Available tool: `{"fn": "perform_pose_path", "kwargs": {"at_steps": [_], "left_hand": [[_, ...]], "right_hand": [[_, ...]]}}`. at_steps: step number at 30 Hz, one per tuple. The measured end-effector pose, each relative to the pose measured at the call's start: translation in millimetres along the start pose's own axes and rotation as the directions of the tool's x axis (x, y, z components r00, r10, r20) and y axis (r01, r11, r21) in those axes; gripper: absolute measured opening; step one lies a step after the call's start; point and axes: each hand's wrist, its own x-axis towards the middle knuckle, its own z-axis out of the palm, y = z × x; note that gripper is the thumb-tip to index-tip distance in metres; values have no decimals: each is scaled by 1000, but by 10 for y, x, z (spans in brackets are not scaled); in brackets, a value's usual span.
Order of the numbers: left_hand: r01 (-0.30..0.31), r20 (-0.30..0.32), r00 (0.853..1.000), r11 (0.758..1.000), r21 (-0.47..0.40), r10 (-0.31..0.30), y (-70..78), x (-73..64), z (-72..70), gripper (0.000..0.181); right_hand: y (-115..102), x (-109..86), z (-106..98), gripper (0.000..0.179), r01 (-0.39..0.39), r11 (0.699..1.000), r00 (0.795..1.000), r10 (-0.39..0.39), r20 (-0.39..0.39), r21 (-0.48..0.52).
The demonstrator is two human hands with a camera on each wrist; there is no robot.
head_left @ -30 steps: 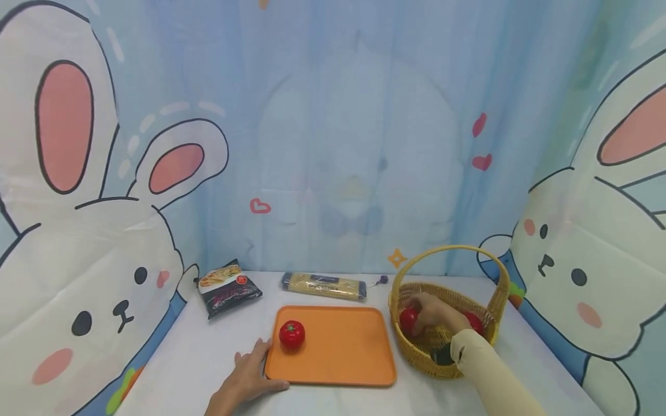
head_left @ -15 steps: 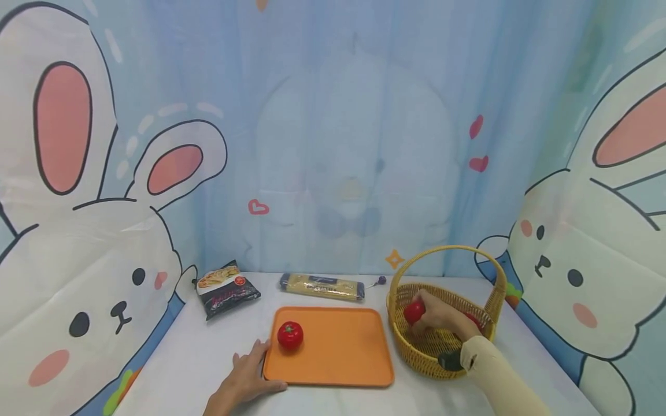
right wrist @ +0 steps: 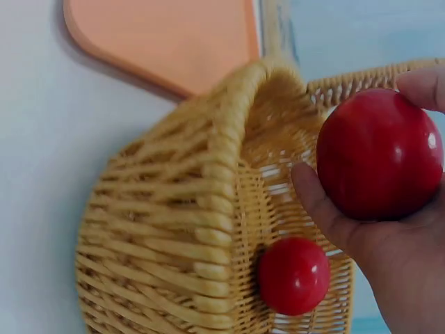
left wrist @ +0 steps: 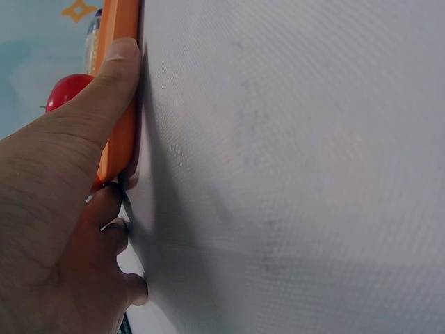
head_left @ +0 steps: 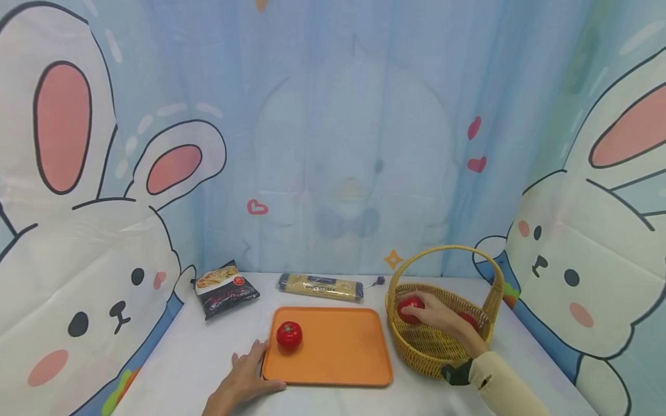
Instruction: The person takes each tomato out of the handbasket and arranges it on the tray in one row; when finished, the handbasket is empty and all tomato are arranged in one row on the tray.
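My right hand (head_left: 433,312) holds a smooth red tomato (right wrist: 379,154) between thumb and fingers, over the inside of the wicker basket (head_left: 424,361). A second red tomato (right wrist: 293,275) lies in the basket beneath that hand. On the left part of the orange tray (head_left: 346,346) sits another tomato (head_left: 289,336) with a small green stem. My left hand (head_left: 244,375) rests at the tray's near left corner, its straight thumb along the front edge and its fingers beside the left edge, touching the table.
A black snack packet (head_left: 226,292) lies at the back left of the white table. Behind the tray is a long golden packet (head_left: 321,287), with a small dark round item (head_left: 380,280) by its right end. The basket's tall arched handle (head_left: 447,248) rises above the right hand.
The right hand has raised the tomato within the basket and shifted its grip, with its wrist moving back towards the near rim. My left hand keeps its place at the tray.
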Motion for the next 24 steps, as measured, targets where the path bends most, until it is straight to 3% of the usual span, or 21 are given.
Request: {"fn": "perform_pose_path", "kwargs": {"at_steps": [4, 9, 19, 24], "left_hand": [[-2, 2, 1000, 1000, 3, 2, -4, -4, 4, 108], [6, 7, 1000, 1000, 12, -6, -3, 2, 7, 106], [21, 12, 1000, 1000, 20, -21, 16, -2, 8, 106], [6, 7, 1000, 1000, 18, -7, 12, 1, 5, 107]], "right_hand": [[-83, -88, 27, 55, 44, 998, 999, -45, -13, -49], [-157, -164, 59, 66, 43, 997, 998, -46, -49, -67], [-292, -258, 74, 63, 148, 989, 987, -150, -66, -29], [-443, -281, 117, 64, 201, 976, 977, -207, -60, -85]]}}
